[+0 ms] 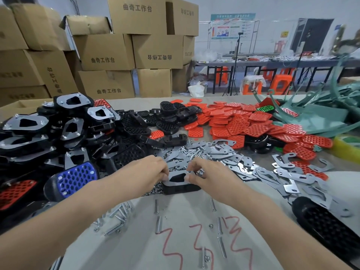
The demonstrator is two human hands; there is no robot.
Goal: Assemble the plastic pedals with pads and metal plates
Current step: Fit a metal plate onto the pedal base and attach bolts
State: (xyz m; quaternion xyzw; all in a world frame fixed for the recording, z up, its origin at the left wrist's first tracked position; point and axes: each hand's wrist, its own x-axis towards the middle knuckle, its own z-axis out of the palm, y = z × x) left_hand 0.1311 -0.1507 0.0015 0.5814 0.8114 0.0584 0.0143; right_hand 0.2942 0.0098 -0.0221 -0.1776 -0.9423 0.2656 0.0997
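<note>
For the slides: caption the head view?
Left hand and right hand hold a metal plate on a black pedal.

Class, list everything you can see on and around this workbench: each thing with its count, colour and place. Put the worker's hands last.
pedal in work: one, black, table centre, between the hands
metal plate: one, grey, on that pedal
finished pedals: many, black with grey plates, heaped at left
blue-padded pedal: one, black and blue, heap's near edge
red pads: many, red, heaped centre-right
green pad: one, green, red heap's far edge
loose plates: many, grey, beyond and right of hands
bolts: many, silver, scattered on near table
cardboard boxes: many, brown, stacked behind left
stools: several, orange, background right
table: one, grey, red scribbles
left hand: one, grips pedal's left edge
right hand: one, pinches plate's right edge
</note>
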